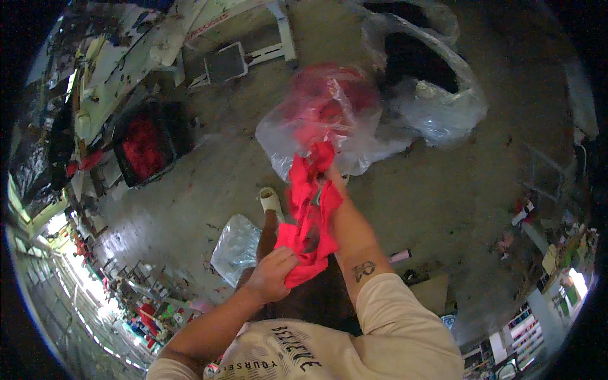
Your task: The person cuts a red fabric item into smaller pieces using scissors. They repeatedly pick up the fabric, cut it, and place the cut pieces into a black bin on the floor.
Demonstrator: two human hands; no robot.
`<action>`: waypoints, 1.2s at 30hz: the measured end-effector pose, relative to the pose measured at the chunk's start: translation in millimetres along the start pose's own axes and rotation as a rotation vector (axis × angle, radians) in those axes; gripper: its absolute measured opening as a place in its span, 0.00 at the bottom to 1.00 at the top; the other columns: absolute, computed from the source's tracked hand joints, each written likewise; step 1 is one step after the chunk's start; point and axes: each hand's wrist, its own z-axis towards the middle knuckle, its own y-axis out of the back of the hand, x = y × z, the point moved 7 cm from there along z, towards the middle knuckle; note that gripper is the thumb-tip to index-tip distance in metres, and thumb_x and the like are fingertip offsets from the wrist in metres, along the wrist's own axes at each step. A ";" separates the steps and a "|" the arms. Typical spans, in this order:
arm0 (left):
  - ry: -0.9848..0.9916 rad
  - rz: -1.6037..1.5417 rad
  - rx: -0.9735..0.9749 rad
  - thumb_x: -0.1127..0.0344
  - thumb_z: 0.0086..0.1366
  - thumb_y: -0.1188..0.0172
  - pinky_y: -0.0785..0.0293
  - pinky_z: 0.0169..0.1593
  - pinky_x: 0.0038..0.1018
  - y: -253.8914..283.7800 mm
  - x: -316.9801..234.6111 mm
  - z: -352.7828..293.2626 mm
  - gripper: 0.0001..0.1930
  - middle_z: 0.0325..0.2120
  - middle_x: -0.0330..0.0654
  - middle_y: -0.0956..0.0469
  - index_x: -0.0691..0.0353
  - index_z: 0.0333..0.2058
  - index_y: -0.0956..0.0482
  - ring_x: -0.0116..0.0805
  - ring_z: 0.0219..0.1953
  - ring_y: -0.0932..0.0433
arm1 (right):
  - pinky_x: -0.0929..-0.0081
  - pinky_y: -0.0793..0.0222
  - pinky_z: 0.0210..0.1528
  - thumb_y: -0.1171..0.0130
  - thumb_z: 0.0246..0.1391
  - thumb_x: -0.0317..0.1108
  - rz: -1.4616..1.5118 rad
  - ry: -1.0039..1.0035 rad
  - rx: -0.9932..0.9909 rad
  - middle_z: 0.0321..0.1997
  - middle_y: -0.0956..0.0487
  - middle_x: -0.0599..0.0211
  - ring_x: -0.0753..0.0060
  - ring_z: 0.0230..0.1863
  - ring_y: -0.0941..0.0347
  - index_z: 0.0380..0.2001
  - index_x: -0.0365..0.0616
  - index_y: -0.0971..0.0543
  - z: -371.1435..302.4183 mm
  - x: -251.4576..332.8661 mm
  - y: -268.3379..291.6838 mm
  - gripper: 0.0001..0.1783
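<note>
My left hand (272,273) grips the lower end of a bunch of red cloth pieces (308,215). My right hand (334,178) holds the upper end of the same red cloth, right at the mouth of a clear plastic bag (329,114) with more red cloth inside. The cloth hangs stretched between both hands, above my dark trousers. My right forearm runs down from the bag to my cream sleeve.
A second clear plastic bag (437,82) with dark contents lies at the back right. A black crate of red cloth (147,147) stands at the left. A crumpled clear bag (235,246) and a white shoe (270,200) rest on the concrete floor. A white metal frame (253,54) lies behind.
</note>
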 end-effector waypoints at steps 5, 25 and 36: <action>0.212 -0.154 -0.270 0.75 0.48 0.43 0.30 0.48 0.41 12.9 38.9 12.5 0.16 0.37 0.51 0.28 0.67 0.39 0.26 0.55 0.41 0.28 | 0.74 0.38 0.20 0.45 0.60 0.46 0.230 0.286 -0.064 0.27 0.25 0.67 0.72 0.22 0.33 0.39 0.47 0.25 -19.5 71.2 22.7 0.14; -0.638 -0.550 -0.138 0.64 0.50 0.38 0.27 0.42 0.42 102.2 -133.4 -48.7 0.18 0.35 0.51 0.27 0.66 0.39 0.27 0.52 0.38 0.25 | 0.69 0.24 0.37 0.38 0.52 0.34 -0.266 0.541 0.464 0.40 0.23 0.63 0.73 0.27 0.27 0.52 0.37 0.32 -464.8 118.0 -7.6 0.26; 0.282 -0.281 0.395 0.68 0.55 0.47 0.27 0.45 0.36 -60.6 77.4 -8.2 0.12 0.38 0.49 0.23 0.65 0.38 0.24 0.41 0.41 0.23 | 0.74 0.35 0.30 0.48 0.62 0.36 -0.353 0.366 0.361 0.28 0.26 0.71 0.79 0.21 0.36 0.46 0.43 0.29 -455.9 76.5 -9.2 0.12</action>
